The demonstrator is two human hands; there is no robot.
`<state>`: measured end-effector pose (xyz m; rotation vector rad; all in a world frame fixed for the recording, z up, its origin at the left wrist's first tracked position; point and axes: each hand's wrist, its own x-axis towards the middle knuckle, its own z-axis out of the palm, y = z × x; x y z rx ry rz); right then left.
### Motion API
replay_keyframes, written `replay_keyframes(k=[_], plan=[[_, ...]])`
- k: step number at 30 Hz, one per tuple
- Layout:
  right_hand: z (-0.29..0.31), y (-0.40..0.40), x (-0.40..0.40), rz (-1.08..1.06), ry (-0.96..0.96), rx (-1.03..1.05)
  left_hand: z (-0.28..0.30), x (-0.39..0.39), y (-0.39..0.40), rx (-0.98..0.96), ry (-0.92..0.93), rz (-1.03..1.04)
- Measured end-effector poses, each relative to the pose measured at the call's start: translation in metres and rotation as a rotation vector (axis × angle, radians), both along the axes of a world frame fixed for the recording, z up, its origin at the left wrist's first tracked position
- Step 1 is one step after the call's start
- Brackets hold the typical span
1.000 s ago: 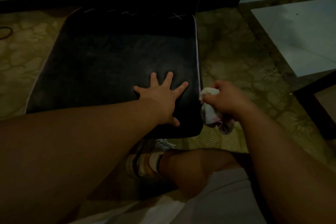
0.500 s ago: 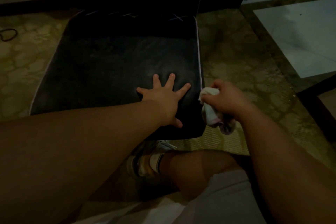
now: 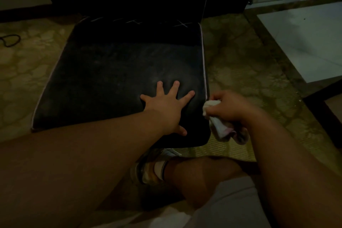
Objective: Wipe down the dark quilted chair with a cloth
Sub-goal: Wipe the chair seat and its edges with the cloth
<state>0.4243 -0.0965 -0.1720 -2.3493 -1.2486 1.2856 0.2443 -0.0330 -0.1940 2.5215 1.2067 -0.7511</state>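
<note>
One dark quilted chair (image 3: 118,79) low on a mottled green floor (image 3: 246,72), one white cloth (image 3: 220,126) bunched in the right hand (image 3: 231,107) at the seat's right edge, left hand (image 3: 166,105) flat on the seat with fingers spread, one sneakered foot (image 3: 148,170) below, dim room, pale slab (image 3: 305,39) at right.

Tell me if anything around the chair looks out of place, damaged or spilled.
Nothing looks spilled or broken. The chair seat shows faint pale smudges, like dust. A dark cord lies looped on the floor at far left. The left hand presses flat on the seat; the right hand grips the cloth at the seat's right edge.
</note>
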Motion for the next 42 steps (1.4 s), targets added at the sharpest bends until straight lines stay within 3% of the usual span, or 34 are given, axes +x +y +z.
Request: replay_keyframes(k=[7,12,18,24,28,33,37,39,42], plan=[[-0.01,0.005,-0.002,-0.232,-0.148,0.275,0.0,-0.004,-0.001,-0.002,0.014,-0.023],[-0.002,0.0,0.001,0.087,0.023,0.025,0.0,-0.012,0.0,-0.018,0.004,-0.051],[-0.009,0.007,-0.008,-0.121,-0.1,0.24,0.0,-0.022,0.002,-0.041,0.022,-0.065],[-0.008,-0.002,-0.012,0.268,-0.005,0.168,0.0,-0.041,0.002,-0.057,0.012,-0.091],[-0.009,0.003,-0.009,0.063,-0.092,0.334,0.0,-0.057,0.005,-0.096,0.012,-0.117],[-0.012,-0.008,-0.031,0.336,-0.009,0.271,0.012,-0.065,0.011,-0.165,-0.076,-0.075],[-0.012,-0.009,-0.032,0.104,-0.224,0.367,0.018,-0.062,-0.002,-0.062,-0.094,-0.034],[-0.009,-0.014,-0.035,0.042,-0.231,0.415,0.014,-0.063,-0.011,-0.031,-0.121,0.018],[-0.005,-0.029,-0.059,0.11,-0.183,0.383,0.006,-0.07,-0.022,-0.05,-0.177,0.119]])
